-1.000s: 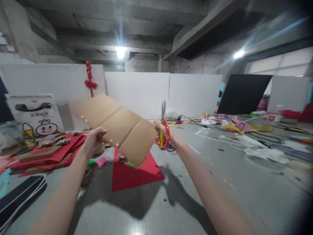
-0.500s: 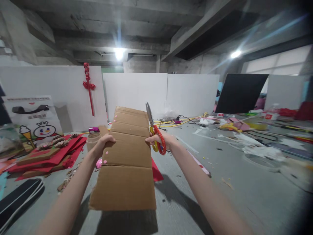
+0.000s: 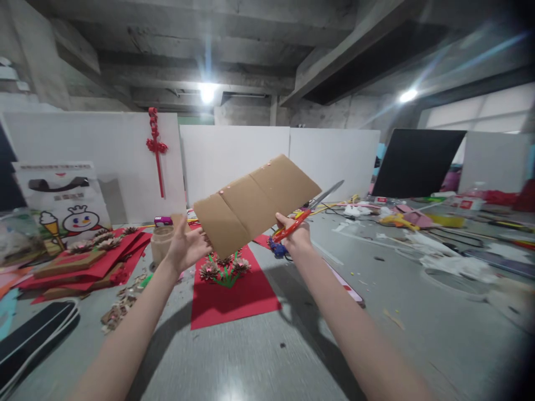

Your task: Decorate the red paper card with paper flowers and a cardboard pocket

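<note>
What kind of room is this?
Probably a craft workshop in a bare concrete hall: a red paper sheet, a brown creased cardboard panel with red-handled scissors, and white partition boards.

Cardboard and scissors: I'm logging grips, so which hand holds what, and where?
Right hand grips the scissors by the red handles; left hand meets the cardboard at its lower-left end, grip unclear.

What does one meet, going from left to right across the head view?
white paper bag → red hanging knot → left hand → cardboard sheet → scissors → black board
</note>
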`<state>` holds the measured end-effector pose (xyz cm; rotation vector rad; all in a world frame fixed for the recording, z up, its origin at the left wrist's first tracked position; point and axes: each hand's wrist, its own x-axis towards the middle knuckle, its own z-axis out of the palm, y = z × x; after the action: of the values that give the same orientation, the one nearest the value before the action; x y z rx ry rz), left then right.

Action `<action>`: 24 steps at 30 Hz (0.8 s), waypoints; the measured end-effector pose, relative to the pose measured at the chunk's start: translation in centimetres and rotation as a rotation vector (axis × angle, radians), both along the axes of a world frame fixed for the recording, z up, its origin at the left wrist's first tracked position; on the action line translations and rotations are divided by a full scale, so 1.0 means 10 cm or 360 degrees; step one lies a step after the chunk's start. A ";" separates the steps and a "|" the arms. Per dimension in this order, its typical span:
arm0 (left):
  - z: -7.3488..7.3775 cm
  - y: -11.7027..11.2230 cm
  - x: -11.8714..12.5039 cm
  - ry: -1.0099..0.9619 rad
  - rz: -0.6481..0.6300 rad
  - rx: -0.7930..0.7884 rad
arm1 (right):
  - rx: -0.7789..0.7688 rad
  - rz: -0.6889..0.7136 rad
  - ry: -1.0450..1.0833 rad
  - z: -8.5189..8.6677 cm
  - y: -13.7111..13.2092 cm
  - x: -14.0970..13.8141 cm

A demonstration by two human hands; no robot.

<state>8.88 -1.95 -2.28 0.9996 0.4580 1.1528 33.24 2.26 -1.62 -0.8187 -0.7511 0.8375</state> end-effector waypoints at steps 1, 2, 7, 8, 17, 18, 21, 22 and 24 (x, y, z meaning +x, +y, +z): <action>-0.02 -0.01 0.05 0.0095 0.0005 0.0032 | -0.0015 -0.0073 0.0060 0.00 0.00 0.00; -0.04 -0.02 0.10 0.0187 0.0054 0.0055 | -0.0030 -0.0139 0.0126 0.01 0.00 -0.01; -0.09 0.02 0.24 0.0284 0.0516 0.0114 | -0.0033 -0.0121 0.0087 0.00 -0.06 -0.08; -0.08 0.03 0.23 0.0263 0.0578 0.0133 | -0.0022 -0.0085 0.0026 -0.01 -0.08 -0.09; 0.07 0.10 0.00 -0.0049 0.1048 0.0333 | -0.0008 0.0255 -0.0830 0.05 -0.24 -0.16; 0.07 0.11 -0.01 -0.0084 0.1105 0.0344 | -0.0040 0.0345 -0.0914 0.04 -0.25 -0.17; 0.07 0.13 -0.02 -0.0150 0.1193 0.0360 | -0.0124 0.0523 -0.1101 0.00 -0.25 -0.18; 0.07 0.13 -0.02 -0.0165 0.1198 0.0368 | -0.0158 0.0560 -0.1146 -0.02 -0.25 -0.18; 0.08 0.12 0.00 -0.0187 0.1210 0.0380 | -0.0233 0.0581 -0.1174 -0.07 -0.26 -0.16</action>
<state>8.90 -0.78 -1.47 0.9773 0.6420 1.9733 31.59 -0.38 -2.28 -1.1601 -1.5366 0.9213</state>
